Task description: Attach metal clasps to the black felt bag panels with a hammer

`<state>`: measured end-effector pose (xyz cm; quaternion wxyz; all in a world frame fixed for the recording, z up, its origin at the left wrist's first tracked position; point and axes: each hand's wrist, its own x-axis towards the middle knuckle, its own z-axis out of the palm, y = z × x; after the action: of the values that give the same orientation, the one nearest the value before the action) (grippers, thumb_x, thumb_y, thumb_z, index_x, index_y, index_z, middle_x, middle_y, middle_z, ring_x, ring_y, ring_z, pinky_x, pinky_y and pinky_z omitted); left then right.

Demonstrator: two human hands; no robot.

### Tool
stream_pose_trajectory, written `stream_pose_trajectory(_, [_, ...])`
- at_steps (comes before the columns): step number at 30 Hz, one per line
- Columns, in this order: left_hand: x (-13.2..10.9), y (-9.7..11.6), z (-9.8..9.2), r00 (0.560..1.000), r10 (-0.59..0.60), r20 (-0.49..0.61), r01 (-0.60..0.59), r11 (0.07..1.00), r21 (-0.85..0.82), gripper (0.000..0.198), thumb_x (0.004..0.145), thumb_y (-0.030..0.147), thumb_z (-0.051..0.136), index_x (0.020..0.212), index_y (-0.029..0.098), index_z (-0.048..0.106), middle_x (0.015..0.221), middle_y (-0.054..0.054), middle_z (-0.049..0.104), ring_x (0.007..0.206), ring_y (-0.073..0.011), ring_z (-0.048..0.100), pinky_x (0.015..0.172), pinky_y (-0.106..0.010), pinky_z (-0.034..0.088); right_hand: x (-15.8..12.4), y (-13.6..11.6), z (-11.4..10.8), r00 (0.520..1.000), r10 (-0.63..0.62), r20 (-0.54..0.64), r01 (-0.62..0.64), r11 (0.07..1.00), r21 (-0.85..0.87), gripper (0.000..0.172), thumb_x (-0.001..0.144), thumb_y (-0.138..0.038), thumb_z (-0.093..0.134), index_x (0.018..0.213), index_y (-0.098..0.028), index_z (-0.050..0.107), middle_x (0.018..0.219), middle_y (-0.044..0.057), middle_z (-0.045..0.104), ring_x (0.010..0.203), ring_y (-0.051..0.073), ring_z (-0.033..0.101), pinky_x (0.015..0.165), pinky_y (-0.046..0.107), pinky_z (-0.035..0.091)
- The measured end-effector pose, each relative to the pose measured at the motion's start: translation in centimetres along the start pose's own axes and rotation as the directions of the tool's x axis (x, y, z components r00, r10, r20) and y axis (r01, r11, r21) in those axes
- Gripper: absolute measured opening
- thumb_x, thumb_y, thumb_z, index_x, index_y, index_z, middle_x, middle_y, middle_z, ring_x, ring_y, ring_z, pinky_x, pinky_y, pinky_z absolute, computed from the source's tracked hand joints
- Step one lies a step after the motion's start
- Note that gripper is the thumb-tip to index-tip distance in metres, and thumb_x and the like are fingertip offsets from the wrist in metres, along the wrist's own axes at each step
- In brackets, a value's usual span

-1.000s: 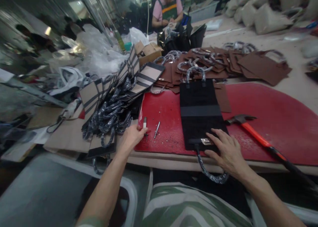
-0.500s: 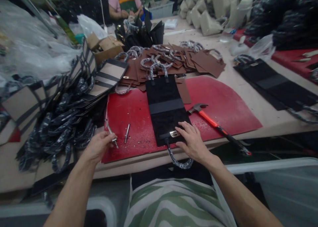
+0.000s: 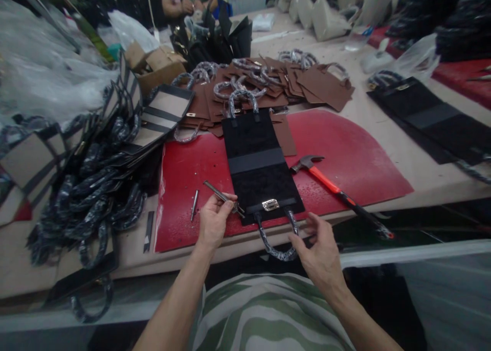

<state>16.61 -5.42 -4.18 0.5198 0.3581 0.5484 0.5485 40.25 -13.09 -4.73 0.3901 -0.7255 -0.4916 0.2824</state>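
Note:
A black bag panel (image 3: 255,159) lies flat before me, with a smooth band across its middle and a plastic-wrapped handle at each end. Its near edge carries a shiny metal clasp (image 3: 270,204). My left hand (image 3: 215,219) is closed on a slim metal rod-like tool (image 3: 218,191), beside the panel's near left corner. By the near handle (image 3: 276,253), my right hand (image 3: 318,254) has its fingers apart and its thumb at the handle's right side; whether they touch I cannot tell. A thin metal rod (image 3: 194,205) lies to the left.
A claw hammer (image 3: 326,179) with an orange and black handle lies on the red mat (image 3: 353,151). Brown panels (image 3: 326,87) are heaped behind it, dark and beige bag pieces (image 3: 164,108) at left, black panels (image 3: 429,110) at right. A person (image 3: 180,3) sits across the table.
My left hand has moved right with the metal tool, to the panel's near corner. My right hand has left the clasp and drawn back to the right of the near handle.

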Motion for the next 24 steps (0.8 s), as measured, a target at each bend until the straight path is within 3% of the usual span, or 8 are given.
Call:
stream_pose_trajectory(2, [0.2,0.0,0.3,0.998,0.049,0.038,-0.053,0.994,0.096,0.024,0.078,0.031,0.074,0.095,0.017,0.066,0.098,-0.007,0.073,0.083,-0.0155,0.068,0.080,-0.026,0.052,-0.6,-0.1,0.2,0.947,0.273,0.170,-0.313,0.903,0.294,0.056,0.069,-0.044,0.077,0.114,-0.019,0.055,0.091,0.008,0.066,0.076,0.024,0.064,0.067,0.040,0.054])
stream_pose_trajectory(5, [0.2,0.2,0.7,0.994,0.076,0.073,-0.083,0.993,0.087,0.024,0.079,0.032,0.074,0.095,0.019,0.061,0.102,-0.007,0.072,0.087,-0.0183,0.071,0.085,-0.031,0.054,-0.6,-0.7,0.5,0.785,0.407,0.467,-0.617,0.580,0.531,0.044,0.064,-0.041,0.082,0.094,-0.018,0.058,0.076,0.003,0.067,0.064,0.018,0.064,0.052,0.027,0.048])
stream_pose_trajectory(7, [0.1,0.4,0.8,0.993,0.087,0.080,-0.092,0.994,0.062,0.025,0.079,0.033,0.074,0.094,0.019,0.060,0.101,-0.007,0.072,0.088,-0.0192,0.072,0.087,-0.032,0.054,-0.3,-1.2,0.4,0.727,0.399,0.559,-0.686,0.448,0.573,0.040,0.064,-0.037,0.082,0.091,-0.018,0.061,0.075,0.002,0.069,0.058,0.015,0.063,0.043,0.021,0.041])
stream_pose_trajectory(10, [-0.3,0.6,1.0,0.991,0.096,0.098,-0.102,0.993,0.066,0.025,0.080,0.034,0.075,0.094,0.019,0.061,0.101,-0.008,0.073,0.089,-0.0203,0.072,0.087,-0.032,0.054,0.7,-1.3,-0.3,0.703,0.361,0.614,-0.711,0.313,0.630,0.036,0.073,-0.045,0.075,0.093,-0.017,0.067,0.074,0.004,0.070,0.047,0.011,0.056,0.037,0.019,0.034])
stream_pose_trajectory(15, [-0.9,0.6,1.7,0.985,0.053,0.166,-0.066,0.995,0.073,0.026,0.080,0.036,0.074,0.096,0.018,0.063,0.104,-0.010,0.072,0.094,-0.0229,0.072,0.088,-0.033,0.054,1.9,-0.9,-0.9,0.590,0.284,0.756,-0.799,0.073,0.596,0.034,0.084,-0.040,0.057,0.084,-0.011,0.073,0.081,0.011,0.072,0.035,0.003,0.030,0.033,0.018,0.027])
stream_pose_trajectory(17, [-1.0,0.4,1.9,0.986,0.037,0.163,-0.047,0.997,0.058,0.027,0.080,0.037,0.074,0.095,0.018,0.063,0.104,-0.010,0.072,0.093,-0.0231,0.072,0.088,-0.034,0.054,1.9,-0.7,-0.4,0.530,0.229,0.816,-0.846,0.075,0.528,0.021,0.078,-0.029,0.063,0.082,-0.011,0.073,0.077,0.008,0.071,0.035,0.001,0.025,0.032,0.016,0.023])
stream_pose_trajectory(20, [-1.0,0.1,1.9,0.987,0.043,0.152,-0.045,0.999,0.010,0.028,0.081,0.039,0.073,0.094,0.018,0.060,0.102,-0.010,0.073,0.091,-0.0232,0.073,0.089,-0.036,0.055,1.7,-0.8,0.5,0.489,0.151,0.859,-0.863,0.230,0.450,0.016,0.073,-0.025,0.074,0.079,-0.011,0.072,0.071,0.004,0.069,0.034,0.000,0.033,0.031,0.012,0.024])
stream_pose_trajectory(24, [-0.9,-0.3,1.9,0.986,0.050,0.157,-0.052,0.999,0.011,0.029,0.084,0.042,0.070,0.096,0.018,0.058,0.105,-0.010,0.072,0.093,-0.0234,0.073,0.089,-0.036,0.055,2.1,-1.2,1.6,0.602,0.175,0.779,-0.746,0.472,0.470,0.038,0.070,-0.046,0.080,0.073,-0.009,0.069,0.067,0.007,0.070,0.038,0.008,0.054,0.033,0.015,0.040])
